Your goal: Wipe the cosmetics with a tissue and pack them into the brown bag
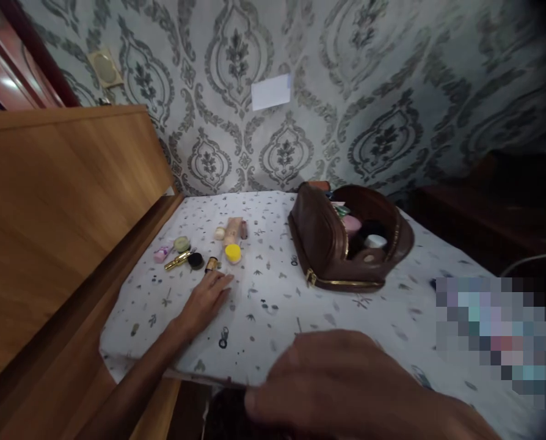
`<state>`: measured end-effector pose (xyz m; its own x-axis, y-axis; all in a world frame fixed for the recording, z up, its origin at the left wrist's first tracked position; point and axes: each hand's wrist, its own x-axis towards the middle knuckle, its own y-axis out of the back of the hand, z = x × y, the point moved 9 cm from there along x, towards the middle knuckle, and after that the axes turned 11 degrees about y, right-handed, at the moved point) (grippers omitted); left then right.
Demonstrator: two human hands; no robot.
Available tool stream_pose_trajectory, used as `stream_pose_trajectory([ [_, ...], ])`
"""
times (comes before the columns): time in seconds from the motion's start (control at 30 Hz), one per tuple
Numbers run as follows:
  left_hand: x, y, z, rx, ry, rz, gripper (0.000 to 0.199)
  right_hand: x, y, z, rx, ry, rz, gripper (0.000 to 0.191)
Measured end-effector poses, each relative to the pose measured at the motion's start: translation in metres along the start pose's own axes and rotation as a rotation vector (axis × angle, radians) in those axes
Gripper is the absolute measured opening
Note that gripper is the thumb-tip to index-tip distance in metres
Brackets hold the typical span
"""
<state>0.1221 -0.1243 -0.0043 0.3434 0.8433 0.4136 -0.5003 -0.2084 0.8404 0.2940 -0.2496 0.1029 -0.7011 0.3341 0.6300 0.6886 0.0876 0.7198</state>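
Note:
My left hand (207,300) rests at the near side of a small black and gold item (212,264), its fingertips close to or touching it; the fingers are somewhat apart. Around it lie a yellow-lidded jar (232,253), a black-lidded jar (195,261), a gold tube (178,261), a pale green round container (181,244) and a purple item (162,253). Farther back are a beige tube (233,231) and a small cream jar (220,233). My right hand (337,379) is large in the foreground, above the table's front edge, its fingertips bent down and partly hidden.
A brown bag (319,232) stands open on the right of the patterned white cloth (264,275), with jars inside. A wooden cabinet (71,201) borders the left. Patterned wallpaper is behind, and a blurred, pixelated object (502,336) lies at the right.

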Motion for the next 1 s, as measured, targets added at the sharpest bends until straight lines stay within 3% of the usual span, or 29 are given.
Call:
stream_pose_trajectory([
  [0.1,0.008,0.026,-0.031,-0.032,0.15,0.084,0.032,0.036,-0.013,0.036,0.092,-0.035,0.014,0.028],
  [0.23,0.016,0.049,-0.067,-0.048,0.33,0.218,0.032,0.03,-0.063,0.11,0.236,-0.36,0.007,0.023],
  [0.33,0.02,0.038,-0.067,0.01,0.343,0.193,0.033,0.017,-0.096,0.155,0.385,-0.547,0.096,0.021],
  [0.43,0.021,0.011,-0.059,0.205,0.373,0.064,0.035,0.006,-0.123,0.184,0.568,-0.687,0.204,0.022],
  [0.57,0.016,-0.012,-0.066,0.421,0.481,-0.029,0.042,-0.009,-0.143,0.2,0.682,-0.745,0.337,0.021],
  [0.73,0.012,-0.015,-0.08,0.216,0.446,-0.056,0.039,-0.02,-0.143,0.199,0.655,-0.686,0.394,0.034],
  [0.83,0.01,-0.014,-0.06,-0.099,0.266,-0.18,0.04,-0.017,-0.139,0.194,0.684,-0.635,0.425,0.047],
  [0.9,0.008,-0.012,-0.039,-0.3,0.157,-0.294,0.041,-0.014,-0.139,0.193,0.761,-0.625,0.431,0.045],
  [1.0,0.01,-0.005,-0.018,-0.344,0.098,-0.342,0.042,-0.011,-0.142,0.194,0.923,-0.648,0.444,0.037],
])
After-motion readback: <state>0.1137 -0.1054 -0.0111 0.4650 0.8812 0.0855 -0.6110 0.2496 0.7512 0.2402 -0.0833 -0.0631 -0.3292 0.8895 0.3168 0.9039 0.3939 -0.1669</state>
